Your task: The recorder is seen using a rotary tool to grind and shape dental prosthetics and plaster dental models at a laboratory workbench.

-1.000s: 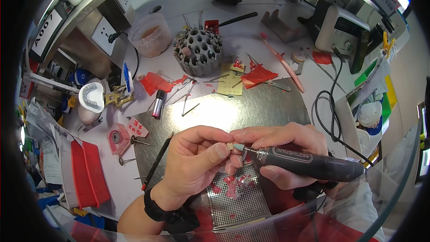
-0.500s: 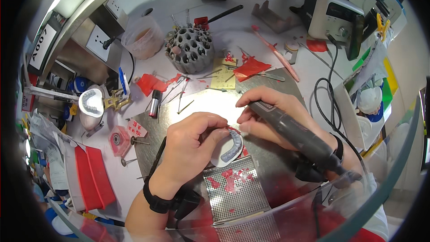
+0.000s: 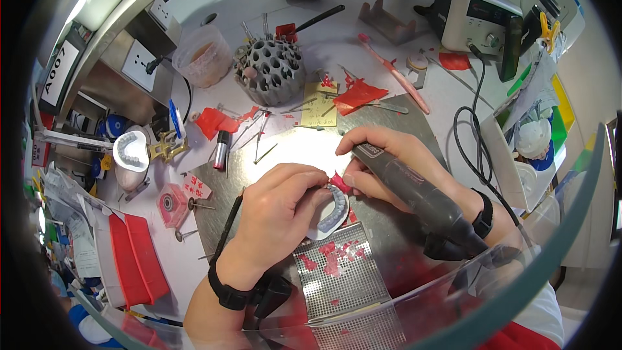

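Note:
A white dental cast (image 3: 336,222) with a grey tooth arch stands tilted over the metal plate. My left hand (image 3: 275,204) is closed on its left and upper edge, thumb and fingers pinched together. At the cast's upper end a piece of red wax (image 3: 339,182) shows between my two hands. My right hand (image 3: 389,156) is closed, its thumb and fingertips at the wax. A dark grey handpiece (image 3: 421,191) lies in the same hand, sloping down toward the right wrist; its working tip cannot be made out.
Below the cast lies a perforated metal tray (image 3: 343,285) with red wax scraps. A grey bur holder (image 3: 270,75), red wax sheets (image 3: 359,96) and a pink toothbrush (image 3: 395,71) are farther back. Another cast (image 3: 131,151) sits at left; a control box (image 3: 476,16) stands at back right.
The red wax between my hands now shows more plainly. My right hand and the handpiece have tilted slightly; the cast has shifted a little. The whole view has moved slightly.

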Tool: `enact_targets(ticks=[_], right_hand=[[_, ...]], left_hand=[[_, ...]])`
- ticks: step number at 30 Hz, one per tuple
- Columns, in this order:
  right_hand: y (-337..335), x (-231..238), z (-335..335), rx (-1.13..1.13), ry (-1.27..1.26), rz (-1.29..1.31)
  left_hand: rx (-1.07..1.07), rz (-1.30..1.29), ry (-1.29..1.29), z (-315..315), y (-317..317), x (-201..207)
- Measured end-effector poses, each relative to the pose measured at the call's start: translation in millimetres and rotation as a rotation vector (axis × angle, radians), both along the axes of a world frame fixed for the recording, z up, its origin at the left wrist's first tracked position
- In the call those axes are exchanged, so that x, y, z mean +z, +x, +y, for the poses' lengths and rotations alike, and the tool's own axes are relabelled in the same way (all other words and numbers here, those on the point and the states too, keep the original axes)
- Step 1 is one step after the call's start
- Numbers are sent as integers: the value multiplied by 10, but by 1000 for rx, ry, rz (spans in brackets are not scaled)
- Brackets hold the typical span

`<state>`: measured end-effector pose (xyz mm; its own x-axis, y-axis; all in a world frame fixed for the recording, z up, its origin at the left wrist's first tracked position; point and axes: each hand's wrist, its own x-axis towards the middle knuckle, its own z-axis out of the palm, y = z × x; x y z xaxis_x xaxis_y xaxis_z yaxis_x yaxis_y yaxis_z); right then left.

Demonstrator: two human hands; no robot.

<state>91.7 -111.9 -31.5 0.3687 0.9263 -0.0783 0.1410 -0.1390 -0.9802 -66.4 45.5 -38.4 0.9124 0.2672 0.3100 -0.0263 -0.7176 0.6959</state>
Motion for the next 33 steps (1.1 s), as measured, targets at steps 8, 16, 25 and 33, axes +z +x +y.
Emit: enact_targets(ticks=[8, 16, 25, 33], right_hand=[[40, 46, 43, -92, -32, 126], [-66, 59, 109, -158, 36, 239], [-59, 26, 89, -186, 18, 227], [-43, 8, 80, -177, 35, 177]], left_hand=[[-17, -5, 23, 37, -14, -1], [-45, 58, 10, 27, -41, 28], [-10, 88, -93, 39, -77, 40], [0, 46, -51, 22, -72, 6]])
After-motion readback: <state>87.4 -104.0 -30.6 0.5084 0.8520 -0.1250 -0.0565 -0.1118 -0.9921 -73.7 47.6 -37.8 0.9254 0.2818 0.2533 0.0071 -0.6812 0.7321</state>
